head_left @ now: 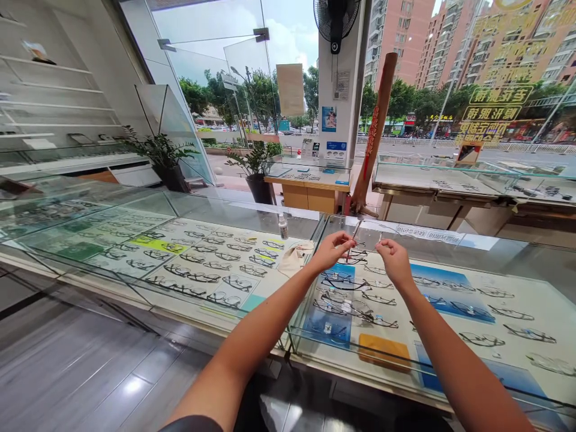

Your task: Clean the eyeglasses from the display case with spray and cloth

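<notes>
Both my hands are raised over the glass display counter (310,300), a short gap apart. My left hand (333,251) is closed in a pinch on a thin dark-red rod (357,229), which slants up past the fingertips; its exact kind is too small to make out. Facing it, my right hand (394,259) pinches a small whitish piece (380,237), mostly hidden by the fingers. Under the glass below them lie rows of eyeglasses (380,299). To the left of my left hand, a crumpled beige cloth (294,259) rests on the counter beside a small spray bottle (283,227).
More eyeglasses (191,273) fill the left part of the counter. An orange-yellow case (384,351) lies near its front edge. Behind it stand a potted plant (260,180), a small wooden cabinet (308,195) and a tree trunk (374,132). A wall fan (336,24) hangs above.
</notes>
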{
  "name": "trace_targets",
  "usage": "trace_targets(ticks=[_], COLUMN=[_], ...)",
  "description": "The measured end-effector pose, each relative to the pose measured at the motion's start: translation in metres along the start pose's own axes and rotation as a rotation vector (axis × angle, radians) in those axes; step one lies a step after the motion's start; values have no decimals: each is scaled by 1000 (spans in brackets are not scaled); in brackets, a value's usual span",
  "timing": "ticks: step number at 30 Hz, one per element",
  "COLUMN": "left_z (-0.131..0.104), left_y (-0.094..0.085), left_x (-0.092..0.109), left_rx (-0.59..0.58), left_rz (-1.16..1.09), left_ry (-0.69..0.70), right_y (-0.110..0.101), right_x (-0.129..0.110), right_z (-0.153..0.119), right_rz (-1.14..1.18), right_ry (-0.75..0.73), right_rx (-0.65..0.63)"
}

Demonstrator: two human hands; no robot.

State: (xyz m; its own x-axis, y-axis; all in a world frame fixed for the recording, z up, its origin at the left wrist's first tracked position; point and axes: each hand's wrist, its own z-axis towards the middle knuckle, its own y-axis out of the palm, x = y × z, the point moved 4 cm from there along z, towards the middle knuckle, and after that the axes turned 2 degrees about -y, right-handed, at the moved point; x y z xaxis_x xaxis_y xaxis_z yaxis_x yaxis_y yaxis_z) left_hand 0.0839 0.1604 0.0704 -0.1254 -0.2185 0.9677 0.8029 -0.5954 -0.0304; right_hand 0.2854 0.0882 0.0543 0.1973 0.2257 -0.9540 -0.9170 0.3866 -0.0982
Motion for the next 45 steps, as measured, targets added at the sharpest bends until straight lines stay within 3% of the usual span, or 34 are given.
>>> trace_targets(ticks=[7, 13, 16, 19, 22, 25, 29, 39, 42, 45], left_z=[5, 4, 4, 2, -1, -3, -4, -6, -6, -4], left_y=[-15, -18, -16, -12, -5, 2, 8, 17, 18, 6], left_x=[9, 13, 12, 11, 10, 9, 4, -1, 3, 13], left_rx=[209, 299, 262, 217, 151, 75, 6, -80, -114, -33], left_rz=[-132, -156, -99, -18, 56, 92, 10, -170, -100, 160], left_ry=[63, 115, 134, 176, 209, 212, 143, -65, -15, 183], right_y=[-2, -3, -12, -17, 1, 23, 34, 35, 32, 27], right_x=[11, 11, 7, -9, -27, -32, -24, -19, -22, -23], right_z=[6, 4, 4, 0, -12, -24, -29, -28, -28, -26], right_rz=[75, 59, 16, -69, -167, -202, -160, -96, -111, -122], right_ry=[169, 229, 180, -41, -290, -384, -387, -363, -340, -313], right_rx=[-16, -19, 108, 229, 51, -142, -185, -111, -72, -37])
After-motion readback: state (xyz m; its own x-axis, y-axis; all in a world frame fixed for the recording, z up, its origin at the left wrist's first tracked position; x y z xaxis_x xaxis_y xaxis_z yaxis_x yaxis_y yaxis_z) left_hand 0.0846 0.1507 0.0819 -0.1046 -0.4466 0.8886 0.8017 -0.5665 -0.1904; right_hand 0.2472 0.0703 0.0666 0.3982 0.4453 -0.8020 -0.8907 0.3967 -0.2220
